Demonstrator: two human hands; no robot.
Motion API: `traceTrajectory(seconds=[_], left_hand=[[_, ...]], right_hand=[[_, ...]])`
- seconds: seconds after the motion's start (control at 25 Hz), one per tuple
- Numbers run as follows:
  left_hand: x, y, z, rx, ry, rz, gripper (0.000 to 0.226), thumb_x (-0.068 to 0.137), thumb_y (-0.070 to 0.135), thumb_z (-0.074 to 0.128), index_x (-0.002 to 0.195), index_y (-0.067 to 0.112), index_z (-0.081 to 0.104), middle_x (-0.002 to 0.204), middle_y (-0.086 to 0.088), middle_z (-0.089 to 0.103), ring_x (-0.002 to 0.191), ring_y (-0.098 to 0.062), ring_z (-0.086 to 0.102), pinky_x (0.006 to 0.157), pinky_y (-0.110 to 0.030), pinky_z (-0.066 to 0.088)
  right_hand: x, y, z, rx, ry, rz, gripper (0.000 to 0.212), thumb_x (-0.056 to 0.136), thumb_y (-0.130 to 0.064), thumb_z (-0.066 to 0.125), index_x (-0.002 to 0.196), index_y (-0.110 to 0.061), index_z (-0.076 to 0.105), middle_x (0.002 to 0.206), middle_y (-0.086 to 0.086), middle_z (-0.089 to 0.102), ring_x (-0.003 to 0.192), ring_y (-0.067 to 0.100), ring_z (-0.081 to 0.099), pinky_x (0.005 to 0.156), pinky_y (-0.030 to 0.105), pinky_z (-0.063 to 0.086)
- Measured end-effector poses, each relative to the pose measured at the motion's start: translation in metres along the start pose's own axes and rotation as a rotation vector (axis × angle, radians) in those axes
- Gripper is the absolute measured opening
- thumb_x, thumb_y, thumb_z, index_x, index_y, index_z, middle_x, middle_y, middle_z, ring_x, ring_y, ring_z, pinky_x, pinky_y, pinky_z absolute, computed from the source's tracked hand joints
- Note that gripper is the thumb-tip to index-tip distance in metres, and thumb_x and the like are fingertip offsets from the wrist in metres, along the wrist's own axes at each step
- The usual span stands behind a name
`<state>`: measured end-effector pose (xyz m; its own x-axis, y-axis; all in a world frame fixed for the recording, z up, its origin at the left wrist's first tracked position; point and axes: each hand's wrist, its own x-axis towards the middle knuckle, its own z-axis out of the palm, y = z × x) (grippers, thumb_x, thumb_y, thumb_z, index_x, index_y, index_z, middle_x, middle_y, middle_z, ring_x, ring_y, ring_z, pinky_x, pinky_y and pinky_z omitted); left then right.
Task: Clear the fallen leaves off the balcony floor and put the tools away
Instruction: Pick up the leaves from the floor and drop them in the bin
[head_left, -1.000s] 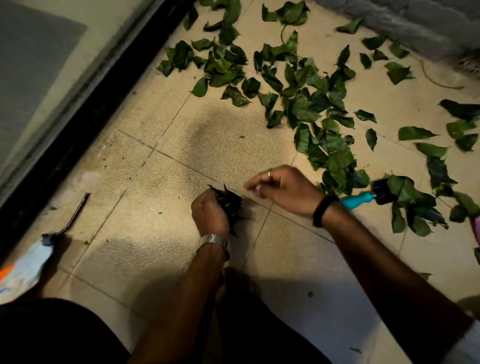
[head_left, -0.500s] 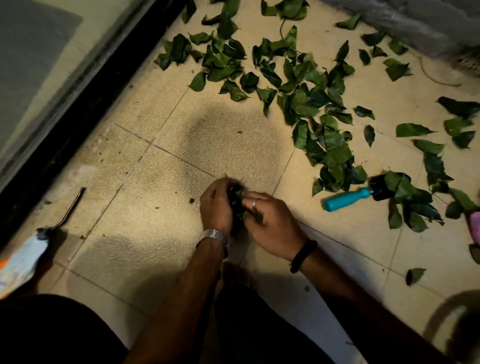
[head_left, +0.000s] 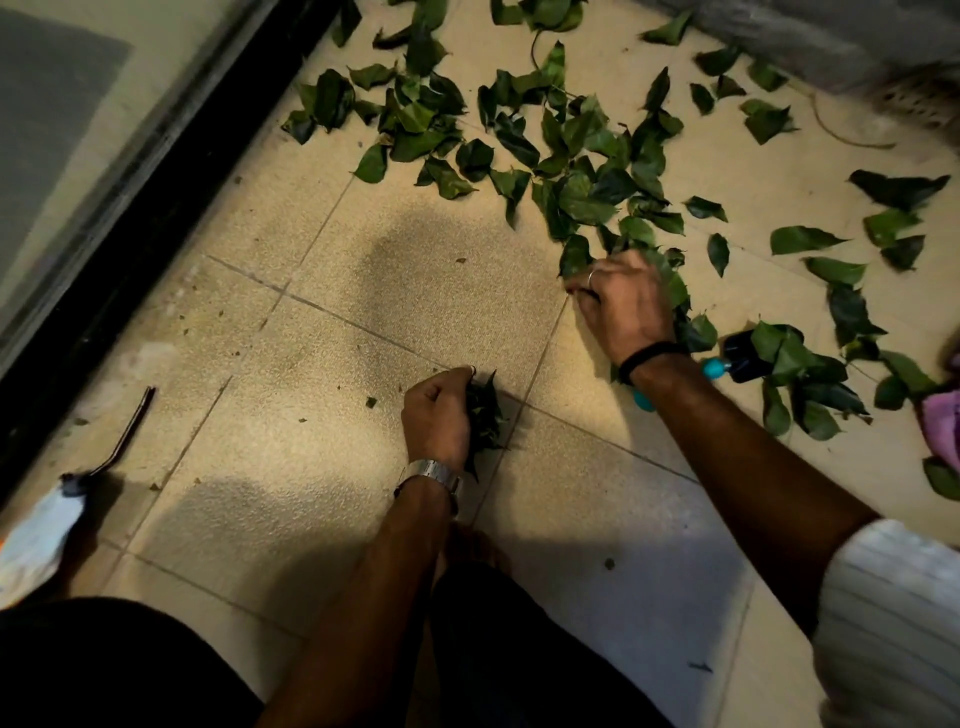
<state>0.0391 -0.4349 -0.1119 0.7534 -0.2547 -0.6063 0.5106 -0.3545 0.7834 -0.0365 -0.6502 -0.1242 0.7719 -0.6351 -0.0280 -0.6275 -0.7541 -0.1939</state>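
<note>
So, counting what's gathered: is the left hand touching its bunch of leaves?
Touching. Head view shows the left hand gripping the bunch of leaves.

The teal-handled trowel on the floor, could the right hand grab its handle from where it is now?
Probably yes. The trowel lies just beside the right wrist, its handle partly hidden under it, so the right hand need only pull back. Leaves cover the blade, not the handle. That hand rests among leaves, though; whether it holds any is unclear.

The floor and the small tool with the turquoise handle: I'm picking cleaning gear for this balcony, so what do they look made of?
The floor looks like beige ceramic or stone tile with a matte, grainy finish: speckled texture, straight grout lines, no glare. The tool's turquoise handle seems to be smooth plastic or rubber, judging by its uniform bright colour; its black head has a slight sheen, painted metal or plastic, I can't tell which.
</note>
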Motion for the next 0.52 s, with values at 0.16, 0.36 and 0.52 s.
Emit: traceTrajectory(seconds=[0.16, 0.36, 0.52], left_hand=[[0.002, -0.002, -0.001, -0.05, -0.023, -0.005, 0.027, 0.092, 0.016, 0.068, 0.065, 0.013, 0.068, 0.07, -0.007, 0.061, 0.07, -0.017, 0.056, 0.065, -0.027, 0.046], [0.002, -0.004, 0.0, -0.043, -0.035, 0.016, 0.022, 0.092, 0.019, 0.068, 0.072, 0.012, 0.069, 0.072, -0.007, 0.059, 0.071, -0.016, 0.055, 0.068, -0.03, 0.044], [0.002, -0.005, 0.0, -0.055, -0.062, 0.029, 0.023, 0.092, 0.019, 0.068, 0.07, 0.012, 0.068, 0.066, -0.001, 0.058, 0.066, -0.012, 0.054, 0.065, -0.028, 0.043]], right_hand=[[-0.05, -0.018, 0.007, 0.14, 0.098, -0.088, 0.024, 0.09, -0.012, 0.064, 0.108, -0.024, 0.074, 0.109, -0.002, 0.068, 0.101, 0.025, 0.055, 0.085, 0.046, 0.047], [-0.011, -0.005, 0.005, 0.216, 0.083, 0.209, 0.06, 0.09, -0.025, 0.068, 0.146, -0.028, 0.044, 0.148, 0.001, 0.048, 0.133, 0.025, 0.042, 0.11, 0.038, 0.035], [0.01, -0.003, -0.007, 0.243, 0.144, 0.195, 0.041, 0.089, -0.019, 0.07, 0.128, -0.03, 0.062, 0.111, -0.004, 0.067, 0.111, 0.021, 0.051, 0.096, 0.046, 0.049]])
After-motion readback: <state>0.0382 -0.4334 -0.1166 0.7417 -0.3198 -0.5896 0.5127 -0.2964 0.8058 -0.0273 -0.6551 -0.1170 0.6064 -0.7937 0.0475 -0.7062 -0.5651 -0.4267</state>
